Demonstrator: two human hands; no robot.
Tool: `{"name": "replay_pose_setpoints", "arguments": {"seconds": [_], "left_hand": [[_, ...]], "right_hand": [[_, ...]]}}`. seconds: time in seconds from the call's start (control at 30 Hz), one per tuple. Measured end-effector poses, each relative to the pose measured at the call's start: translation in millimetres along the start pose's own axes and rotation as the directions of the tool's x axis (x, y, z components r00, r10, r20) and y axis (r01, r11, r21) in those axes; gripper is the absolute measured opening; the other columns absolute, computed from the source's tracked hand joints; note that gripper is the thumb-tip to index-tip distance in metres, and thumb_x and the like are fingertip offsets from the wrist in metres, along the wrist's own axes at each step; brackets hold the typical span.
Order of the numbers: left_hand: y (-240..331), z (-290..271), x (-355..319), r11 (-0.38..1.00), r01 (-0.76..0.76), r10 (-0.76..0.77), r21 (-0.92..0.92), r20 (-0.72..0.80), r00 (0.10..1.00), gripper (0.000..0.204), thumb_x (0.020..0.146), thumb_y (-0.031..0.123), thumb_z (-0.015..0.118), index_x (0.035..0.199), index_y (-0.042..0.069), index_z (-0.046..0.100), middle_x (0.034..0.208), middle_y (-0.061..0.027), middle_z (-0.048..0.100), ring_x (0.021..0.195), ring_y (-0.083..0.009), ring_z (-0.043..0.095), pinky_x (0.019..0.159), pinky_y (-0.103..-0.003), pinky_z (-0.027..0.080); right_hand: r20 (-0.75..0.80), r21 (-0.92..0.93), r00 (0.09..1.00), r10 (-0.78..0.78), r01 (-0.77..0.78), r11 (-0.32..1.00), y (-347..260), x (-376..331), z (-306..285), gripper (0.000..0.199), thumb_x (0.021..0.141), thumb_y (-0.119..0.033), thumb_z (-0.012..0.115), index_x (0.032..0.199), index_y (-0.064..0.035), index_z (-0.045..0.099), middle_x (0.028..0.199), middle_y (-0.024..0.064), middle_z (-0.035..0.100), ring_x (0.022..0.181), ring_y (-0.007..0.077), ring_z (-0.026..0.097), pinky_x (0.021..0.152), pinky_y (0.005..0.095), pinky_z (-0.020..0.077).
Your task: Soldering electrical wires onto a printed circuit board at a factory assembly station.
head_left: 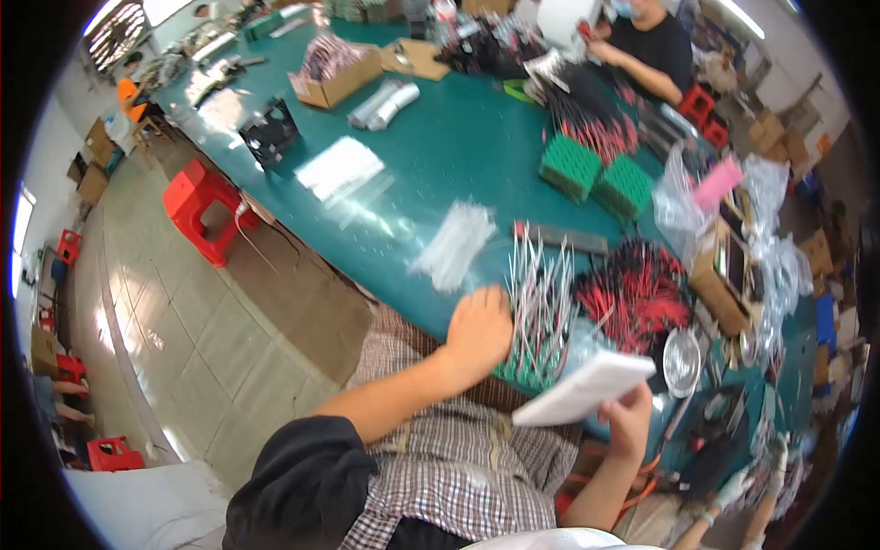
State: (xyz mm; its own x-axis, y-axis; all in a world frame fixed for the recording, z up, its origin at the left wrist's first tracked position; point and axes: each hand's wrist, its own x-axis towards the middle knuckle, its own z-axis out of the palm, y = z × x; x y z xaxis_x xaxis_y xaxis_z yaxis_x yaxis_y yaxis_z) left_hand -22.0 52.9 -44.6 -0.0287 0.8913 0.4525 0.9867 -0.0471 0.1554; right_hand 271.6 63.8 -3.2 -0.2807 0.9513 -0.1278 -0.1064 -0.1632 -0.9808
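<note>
Hands meet low in the frame's centre: the left hand [478,332], fingers curled, rests on a green block bristling with thin white wire ends [536,316] at the teal table's [458,156] edge, while the right hand [629,417] grips a flat white foam slab [583,389] just beside it.

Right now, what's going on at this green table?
A person seated at the green table rests the left hand against a block stuck full of thin white wires. The right hand holds a flat white slab tilted beside it. A heap of red and black wires lies just past the block, and a loose bundle of white sleeves lies to the left of it. Another person works at the far end.
</note>
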Motion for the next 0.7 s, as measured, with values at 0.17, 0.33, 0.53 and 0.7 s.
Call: {"name": "replay_pose_setpoints", "arguments": {"seconds": [0.17,0.33,0.53,0.7], "left_hand": [[-15.6,-20.9,5.9,0.999,-0.017,0.015,0.043,0.042,0.999,0.022,0.080,0.014,0.055,0.094,-0.001,0.063,0.094,-0.0121,0.058,0.089,-0.0272,0.058,0.075,-0.039,0.047],[-17.8,-14.5,5.8,1.000,-0.009,0.008,0.015,0.055,0.998,0.029,0.083,0.011,0.055,0.107,-0.003,0.063,0.111,-0.0133,0.061,0.099,-0.0279,0.059,0.083,-0.038,0.049],[-25.6,-19.4,-3.1,1.000,-0.005,0.004,0.011,0.059,0.998,0.032,0.084,0.009,0.055,0.111,-0.006,0.064,0.119,-0.0152,0.063,0.105,-0.0283,0.060,0.086,-0.039,0.049],[-39.1,-46.7,-6.2,0.988,0.117,-0.108,-0.101,0.094,0.990,0.039,0.085,0.001,0.052,0.122,-0.006,0.062,0.126,-0.0168,0.062,0.112,-0.0346,0.059,0.095,-0.043,0.048]], "right_hand": [[0.031,-0.033,0.999,-0.045,0.046,0.998,-4.3,19.6,7.1,0.057,0.070,-0.008,0.087,0.118,-0.0007,0.058,0.095,0.0056,0.069,0.071,0.0123,0.064,0.051,0.0238,0.0494],[0.018,-0.028,1.000,-0.015,0.015,0.999,5.0,17.3,-0.7,0.059,0.072,-0.010,0.087,0.122,0.0007,0.057,0.099,0.0060,0.069,0.069,0.0091,0.061,0.050,0.0206,0.0441],[0.067,-0.070,0.996,0.053,-0.049,0.996,-2.7,18.5,32.8,0.055,0.074,0.001,0.083,0.122,0.0011,0.056,0.110,0.0088,0.068,0.091,0.0147,0.067,0.071,0.0266,0.0551],[0.064,-0.134,0.998,-0.010,0.018,0.991,-7.2,42.3,71.3,0.048,0.077,0.002,0.082,0.117,0.0031,0.055,0.107,0.0076,0.067,0.091,0.0141,0.069,0.076,0.0264,0.0566]]}}
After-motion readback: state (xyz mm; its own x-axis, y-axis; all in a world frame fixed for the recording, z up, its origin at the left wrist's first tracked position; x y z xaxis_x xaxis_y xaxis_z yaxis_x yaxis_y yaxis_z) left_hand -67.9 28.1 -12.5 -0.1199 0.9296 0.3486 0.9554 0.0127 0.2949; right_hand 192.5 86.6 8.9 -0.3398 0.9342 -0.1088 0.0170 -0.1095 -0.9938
